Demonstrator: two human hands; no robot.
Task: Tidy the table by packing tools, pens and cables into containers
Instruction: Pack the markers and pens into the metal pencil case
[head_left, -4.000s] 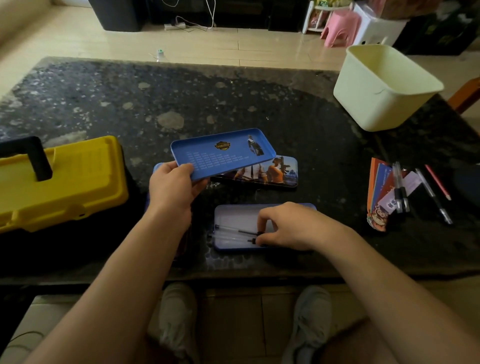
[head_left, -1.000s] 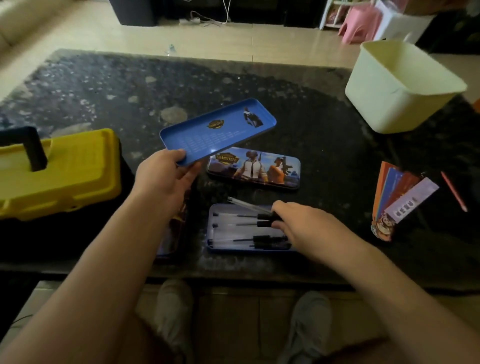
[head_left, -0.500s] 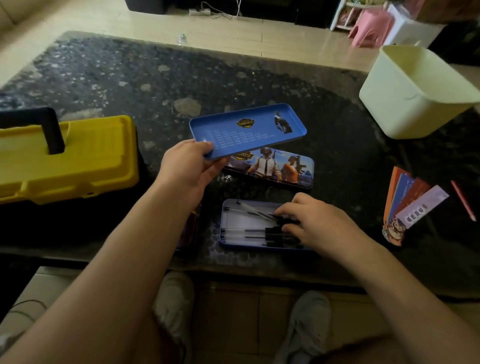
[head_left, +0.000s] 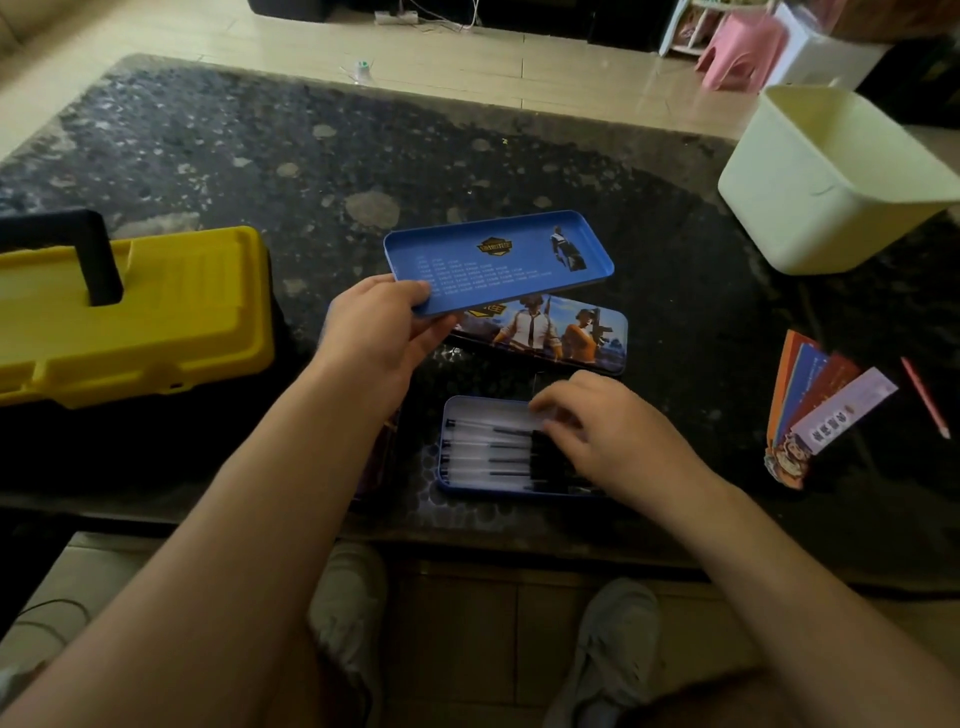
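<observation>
An open blue pencil tin (head_left: 470, 486) lies near the table's front edge with several clear black-capped pens (head_left: 488, 451) side by side in it. My right hand (head_left: 608, 434) rests over the pens' capped ends, fingers loosely bent and touching them. My left hand (head_left: 379, 332) grips the left end of the tin's blue lid (head_left: 498, 260), held tilted above the table with its inside face up. A second, closed pencil tin (head_left: 550, 332) with printed figures lies just behind the open one.
A yellow toolbox (head_left: 135, 312) with a black handle stands at the left. A cream bin (head_left: 826, 182) stands at the back right. Fanned coloured cards (head_left: 815, 405) and a red pencil (head_left: 927, 397) lie at the right. The dark stone table (head_left: 260, 156) stretches behind.
More pens have come into the open tin and now lie in a neat row. My right hand has shifted over their capped ends. My left hand keeps holding the lid up.
</observation>
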